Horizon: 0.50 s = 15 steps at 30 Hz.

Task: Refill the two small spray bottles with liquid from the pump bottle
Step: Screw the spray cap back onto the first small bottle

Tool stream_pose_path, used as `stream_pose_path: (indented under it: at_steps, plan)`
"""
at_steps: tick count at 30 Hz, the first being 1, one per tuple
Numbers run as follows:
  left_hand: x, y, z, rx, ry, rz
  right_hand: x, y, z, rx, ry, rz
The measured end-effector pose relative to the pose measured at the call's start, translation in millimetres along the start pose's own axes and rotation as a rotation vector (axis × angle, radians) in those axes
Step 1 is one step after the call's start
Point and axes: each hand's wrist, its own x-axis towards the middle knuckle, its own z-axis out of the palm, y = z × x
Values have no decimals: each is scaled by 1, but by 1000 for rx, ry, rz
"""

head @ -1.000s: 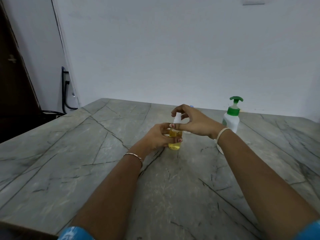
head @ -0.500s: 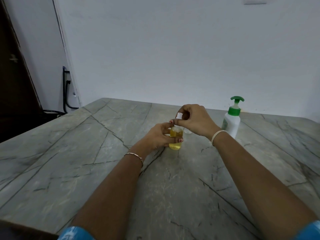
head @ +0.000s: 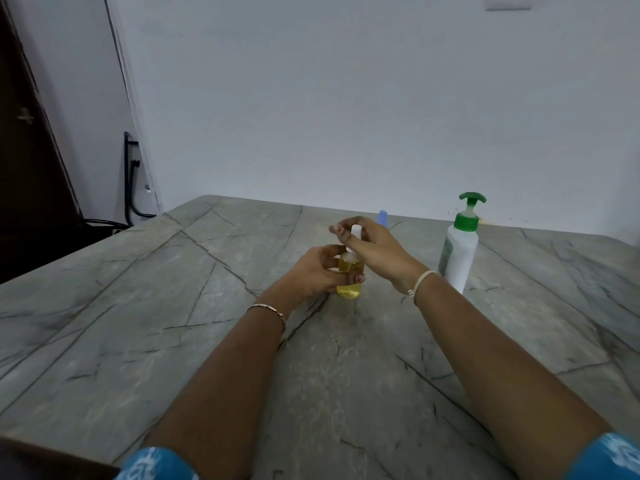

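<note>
A small clear spray bottle (head: 349, 289) with yellow liquid stands on the marble table (head: 173, 323) at the centre. My left hand (head: 317, 273) grips its body. My right hand (head: 374, 249) pinches the white spray top (head: 355, 233) sitting on the bottle's neck. A blue tip (head: 382, 216) of a second small item shows just behind my right hand; the rest of it is hidden. The white pump bottle (head: 459, 258) with a green pump head stands upright to the right, apart from both hands.
The grey veined table runs to a white wall at the back. A dark door and black cables (head: 130, 188) lie off the table's left edge.
My right hand has turned on the white top, its fingers opening out from a closed grip. The left hand and bottle have stayed in place.
</note>
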Motion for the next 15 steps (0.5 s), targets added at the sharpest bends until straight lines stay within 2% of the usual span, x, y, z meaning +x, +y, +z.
stream_pose_path:
  at_steps: [2, 4, 10, 15]
  plan:
    - [-1, 1, 1, -8, -3, 1, -3, -2, -9, 128, -29, 84]
    - [-1, 2, 1, -11, -6, 3, -6, -5, -20, 119, -31, 130]
    - [0, 0, 1, -28, -3, -3, -10, 4, -32, 116, 102, 76]
    - [1, -1, 1, -25, 10, -10, -6, 10, -31, 119, -98, 31]
